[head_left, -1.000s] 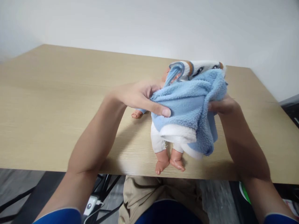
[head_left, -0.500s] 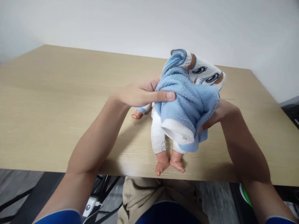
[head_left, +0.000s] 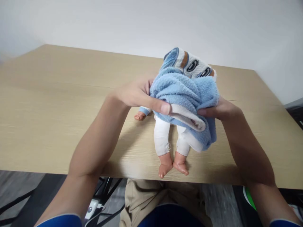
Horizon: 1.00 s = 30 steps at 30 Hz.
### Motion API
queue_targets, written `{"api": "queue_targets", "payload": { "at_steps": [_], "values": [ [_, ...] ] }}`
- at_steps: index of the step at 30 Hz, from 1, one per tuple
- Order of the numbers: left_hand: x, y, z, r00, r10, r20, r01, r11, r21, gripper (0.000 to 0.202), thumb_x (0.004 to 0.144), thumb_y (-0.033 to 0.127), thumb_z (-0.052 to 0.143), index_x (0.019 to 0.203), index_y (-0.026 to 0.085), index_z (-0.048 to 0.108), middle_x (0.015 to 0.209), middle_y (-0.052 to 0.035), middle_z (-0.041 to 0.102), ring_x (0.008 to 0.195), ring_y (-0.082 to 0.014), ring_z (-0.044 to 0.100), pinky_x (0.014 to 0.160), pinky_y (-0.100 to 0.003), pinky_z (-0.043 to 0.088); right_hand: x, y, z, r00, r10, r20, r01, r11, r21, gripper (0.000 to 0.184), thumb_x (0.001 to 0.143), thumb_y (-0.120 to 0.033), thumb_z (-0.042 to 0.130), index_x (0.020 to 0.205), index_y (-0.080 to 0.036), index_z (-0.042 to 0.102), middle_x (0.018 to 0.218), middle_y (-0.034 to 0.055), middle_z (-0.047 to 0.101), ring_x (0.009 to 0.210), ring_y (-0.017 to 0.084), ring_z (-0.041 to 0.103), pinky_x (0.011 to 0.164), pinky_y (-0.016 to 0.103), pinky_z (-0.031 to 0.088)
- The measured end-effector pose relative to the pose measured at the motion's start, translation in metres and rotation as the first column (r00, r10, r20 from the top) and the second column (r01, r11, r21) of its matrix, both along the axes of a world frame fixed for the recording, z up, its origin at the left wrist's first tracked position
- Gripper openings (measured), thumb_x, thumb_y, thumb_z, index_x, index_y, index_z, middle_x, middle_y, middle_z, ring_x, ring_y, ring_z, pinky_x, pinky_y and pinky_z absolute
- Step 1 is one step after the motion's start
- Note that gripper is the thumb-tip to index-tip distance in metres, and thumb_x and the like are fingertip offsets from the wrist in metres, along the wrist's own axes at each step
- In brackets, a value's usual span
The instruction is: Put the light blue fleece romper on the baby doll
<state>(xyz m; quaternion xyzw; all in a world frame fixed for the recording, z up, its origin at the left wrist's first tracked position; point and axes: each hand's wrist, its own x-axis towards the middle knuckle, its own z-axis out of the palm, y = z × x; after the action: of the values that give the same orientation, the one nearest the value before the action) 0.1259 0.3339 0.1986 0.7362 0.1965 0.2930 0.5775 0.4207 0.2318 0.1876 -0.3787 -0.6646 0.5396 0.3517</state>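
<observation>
- The doll (head_left: 161, 135) lies on the pale wooden table (head_left: 59, 126), its two bare feet (head_left: 165, 165) pointing at the person and close to the near edge
- The blue cloth (head_left: 175, 83), fleecy and bunched into folds, is held up over the doll's upper body and hides its head and chest; whether it rests on the doll anywhere there I cannot tell
- The left hand (head_left: 139, 94) grasps the cloth on the doll's left as the person sees it, thumb flat across the front and fingers tucked behind
- The right hand (head_left: 222, 110) grasps the cloth on the doll's other side, thumb pressing beside the white trim (head_left: 184, 114), its other fingers hidden behind the fabric
- Above the doll's middle, at the far end of the cloth, a white panel (head_left: 201, 67) shows two stitched dark eyes and brown patches
- A lower fold with a white edge droops beside and partly over the doll's leg on the person's right
- One small doll hand (head_left: 140, 116) in a blue cuff sticks out under the person's left wrist
- Beyond the doll stands a white wall (head_left: 118, 25); on the near side of the doll, past the table edge, are the person's beige trousers (head_left: 134, 195)
</observation>
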Motion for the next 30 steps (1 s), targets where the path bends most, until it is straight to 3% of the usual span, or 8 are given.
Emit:
{"api": "queue_targets", "payload": {
  "at_steps": [2, 4, 7, 10, 16, 19, 24, 30],
  "values": [
    [0.003, -0.005, 0.004, 0.942, -0.289, -0.169, 0.279, 0.957, -0.082, 0.080, 0.068, 0.082, 0.104, 0.101, 0.012, 0.082, 0.063, -0.0013, 0.070, 0.037, -0.0201, 0.063, 0.036, -0.033, 0.055, 0.001, 0.002, 0.002, 0.998, 0.058, 0.014, -0.058, 0.998, -0.010, 0.057, 0.075, -0.052, 0.104, 0.118, -0.019, 0.083, 0.125, 0.0107, 0.090, 0.133, 0.036, 0.082, 0.123, 0.048, 0.061],
    [0.005, -0.007, 0.007, 0.903, -0.372, -0.215, 0.351, 0.927, -0.129, 0.073, 0.075, 0.080, 0.102, 0.101, 0.015, 0.082, 0.062, -0.0012, 0.071, 0.032, -0.0186, 0.059, 0.030, -0.030, 0.049, 0.001, 0.004, 0.004, 0.993, 0.117, 0.018, -0.116, 0.993, -0.012, 0.066, 0.067, -0.052, 0.108, 0.117, -0.018, 0.083, 0.123, 0.0101, 0.090, 0.135, 0.036, 0.080, 0.125, 0.048, 0.059],
    [0.009, -0.011, 0.009, 0.978, -0.153, -0.143, 0.148, 0.988, -0.048, 0.056, 0.067, 0.061, 0.113, 0.086, 0.022, 0.078, 0.060, 0.0006, 0.069, 0.039, -0.0179, 0.064, 0.032, -0.025, 0.052, -0.002, 0.003, 0.010, 0.992, 0.115, 0.053, -0.116, 0.993, 0.019, 0.068, 0.063, -0.042, 0.111, 0.121, -0.020, 0.082, 0.125, 0.0086, 0.090, 0.136, 0.035, 0.080, 0.125, 0.046, 0.059],
    [0.017, -0.022, 0.013, 0.989, 0.147, 0.031, -0.149, 0.986, 0.069, 0.049, 0.068, 0.049, 0.114, 0.083, 0.024, 0.076, 0.070, 0.0012, 0.073, 0.068, -0.0231, 0.083, 0.056, -0.026, 0.070, -0.010, -0.003, 0.012, 0.999, 0.018, 0.028, -0.021, 0.995, 0.093, 0.048, 0.080, -0.034, 0.101, 0.122, -0.022, 0.083, 0.131, 0.0080, 0.089, 0.136, 0.032, 0.080, 0.125, 0.044, 0.060],
    [0.035, -0.062, 0.023, 0.999, 0.018, 0.035, -0.018, 1.000, 0.009, 0.038, 0.083, 0.046, 0.103, 0.084, 0.019, 0.077, 0.088, -0.0067, 0.080, 0.102, -0.0328, 0.086, 0.091, -0.042, 0.077, -0.024, -0.029, 0.010, 0.938, -0.324, -0.126, 0.337, 0.936, 0.102, 0.032, 0.091, -0.036, 0.088, 0.122, -0.028, 0.084, 0.132, 0.0032, 0.089, 0.144, 0.032, 0.076, 0.129, 0.046, 0.058],
    [0.036, -0.082, 0.021, 0.990, 0.103, 0.093, -0.107, 0.994, 0.037, 0.039, 0.077, 0.039, 0.107, 0.097, 0.020, 0.080, 0.097, -0.0054, 0.082, 0.109, -0.0326, 0.085, 0.096, -0.041, 0.075, -0.029, -0.048, 0.017, 0.898, -0.424, -0.119, 0.438, 0.887, 0.144, 0.029, 0.089, -0.034, 0.089, 0.117, -0.029, 0.085, 0.125, 0.0019, 0.090, 0.138, 0.032, 0.079, 0.123, 0.046, 0.063],
    [0.037, -0.119, 0.004, 0.924, 0.343, 0.172, -0.357, 0.932, 0.061, 0.026, 0.088, 0.036, 0.093, 0.097, 0.019, 0.077, 0.097, -0.0039, 0.081, 0.099, -0.0271, 0.082, 0.093, -0.036, 0.071, -0.041, -0.078, 0.031, 0.879, -0.464, -0.111, 0.476, 0.838, 0.267, 0.023, 0.089, -0.031, 0.090, 0.112, -0.027, 0.085, 0.120, 0.0030, 0.091, 0.122, 0.030, 0.084, 0.115, 0.045, 0.068],
    [0.038, -0.177, -0.030, 0.795, 0.578, 0.184, -0.577, 0.814, -0.062, 0.033, 0.092, 0.037, 0.083, 0.119, 0.019, 0.078, 0.109, -0.0054, 0.084, 0.104, -0.0257, 0.080, 0.093, -0.033, 0.068, -0.055, -0.103, 0.006, 0.904, -0.427, -0.027, 0.427, 0.896, 0.123, 0.026, 0.086, -0.036, 0.089, 0.108, -0.023, 0.084, 0.112, 0.0067, 0.091, 0.115, 0.035, 0.086, 0.108, 0.048, 0.070]
  ]
}}
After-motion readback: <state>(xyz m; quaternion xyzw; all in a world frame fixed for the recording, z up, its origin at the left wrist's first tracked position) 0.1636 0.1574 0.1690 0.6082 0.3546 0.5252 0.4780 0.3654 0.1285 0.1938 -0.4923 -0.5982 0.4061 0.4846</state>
